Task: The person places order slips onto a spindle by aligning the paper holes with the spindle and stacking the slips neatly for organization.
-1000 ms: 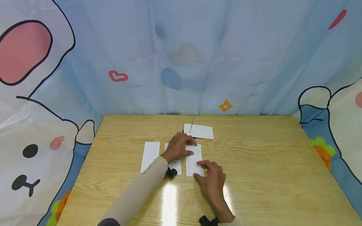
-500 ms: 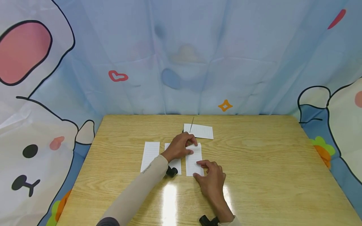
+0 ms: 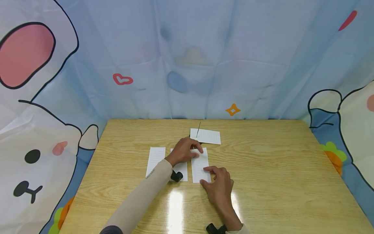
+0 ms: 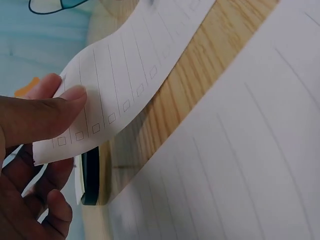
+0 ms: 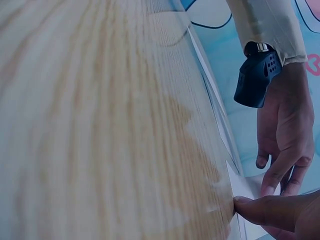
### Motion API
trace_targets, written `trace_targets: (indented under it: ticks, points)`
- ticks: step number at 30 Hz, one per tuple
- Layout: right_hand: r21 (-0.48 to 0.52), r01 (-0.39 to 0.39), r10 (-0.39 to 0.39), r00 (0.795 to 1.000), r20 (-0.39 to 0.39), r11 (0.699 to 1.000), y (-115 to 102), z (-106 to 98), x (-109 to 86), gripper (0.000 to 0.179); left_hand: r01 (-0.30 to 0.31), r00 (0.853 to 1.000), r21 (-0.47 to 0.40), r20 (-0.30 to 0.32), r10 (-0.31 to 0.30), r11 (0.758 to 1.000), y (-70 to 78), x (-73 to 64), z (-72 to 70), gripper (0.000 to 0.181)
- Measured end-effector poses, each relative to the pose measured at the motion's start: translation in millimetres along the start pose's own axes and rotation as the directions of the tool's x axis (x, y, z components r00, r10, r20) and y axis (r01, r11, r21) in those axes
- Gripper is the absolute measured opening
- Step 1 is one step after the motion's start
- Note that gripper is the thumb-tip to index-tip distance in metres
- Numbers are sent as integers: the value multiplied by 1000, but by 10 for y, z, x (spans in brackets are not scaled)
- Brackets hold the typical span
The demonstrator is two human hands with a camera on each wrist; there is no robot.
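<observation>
Fingers point(image 4: 47, 86) pinching paper point(image 4: 122, 80), middle sheet point(image 3: 182, 169) partly hidden

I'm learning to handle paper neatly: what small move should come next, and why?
Probably the left hand should lift the rightmost front sheet slightly higher: it pinches the far end, which curves up off the table, while the right hand is at the near end.
</observation>
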State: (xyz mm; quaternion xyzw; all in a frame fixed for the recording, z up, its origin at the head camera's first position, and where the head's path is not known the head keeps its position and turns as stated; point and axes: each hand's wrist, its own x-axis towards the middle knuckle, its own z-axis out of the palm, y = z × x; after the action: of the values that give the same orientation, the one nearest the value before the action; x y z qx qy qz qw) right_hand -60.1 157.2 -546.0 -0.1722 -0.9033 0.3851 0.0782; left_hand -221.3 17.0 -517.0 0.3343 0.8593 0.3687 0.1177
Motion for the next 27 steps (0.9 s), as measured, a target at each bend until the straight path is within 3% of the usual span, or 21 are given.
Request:
trace_targets:
  ticks: [9, 14, 20, 27]
  points:
    - [18, 8, -8, 1000, 9, 1000, -5, -1, -5, 41, 13, 1000, -133, -19, -16, 991, -62, -29, -67, 15]
    - [42, 25, -26, 1000, 16, 999, 1, -3, -1, 36, 50, 998, -211, -27, -57, 976, -58, -51, -93, 13]
    - [53, 36, -37, 999, 26, 998, 9, -8, -14, 26, 60, 997, -253, -40, -72, 966, -47, -56, -92, 13]
    - [83, -22, 17, 998, 63, 996, -3, -17, -8, 21, 59, 996, -285, -53, -77, 957, -47, -64, -100, 13]
